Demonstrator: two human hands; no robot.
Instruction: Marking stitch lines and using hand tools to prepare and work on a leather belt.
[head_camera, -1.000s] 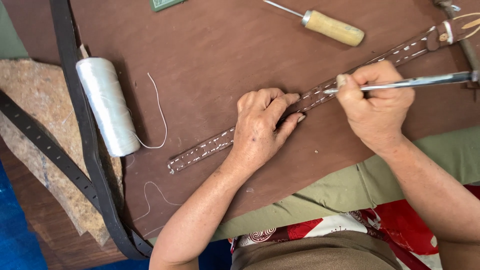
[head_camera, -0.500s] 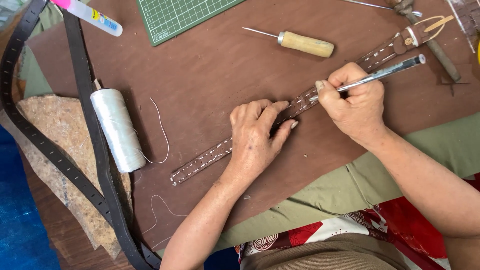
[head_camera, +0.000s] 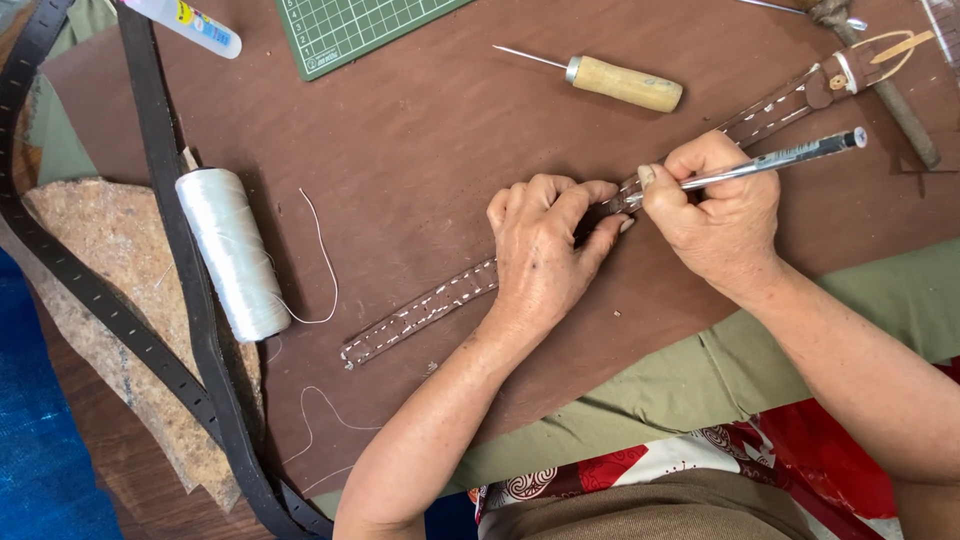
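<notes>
While I am leaning over the brown work surface (head_camera: 420, 150), my left hand (head_camera: 545, 250) is lying palm-down on the stitched leather strap (head_camera: 420, 312), its fingers curled and pressing the strap flat against the surface. My right hand (head_camera: 715, 215) is sitting just beside it, closed around a slim metal tool (head_camera: 770, 160); I am pinching the tool near its tip, and that tip is meeting the strap right where my left fingertips are ending. The tool's far end is pointing up and away past my right knuckles.

The strap is running on a slant under both hands: one end with white stitching is lying out beyond my left wrist, and the other end, with a buckle (head_camera: 838, 75), is lying beyond my right hand.

A fold of green cloth (head_camera: 700, 380) is lying under my forearms at the near edge. Well out to the left of my left hand, a spool of white thread (head_camera: 232, 255) is lying on its side, a loose strand curling off it. A long dark belt (head_camera: 165, 230) with punched holes is looping past the spool, over a rough tan scrap of hide (head_camera: 90, 290).

Beyond my hands, an awl with a wooden handle (head_camera: 620, 82) is lying apart from them. Farther still, a green cutting mat (head_camera: 350, 25) and a white glue bottle (head_camera: 190, 25) are sitting at the far left.
</notes>
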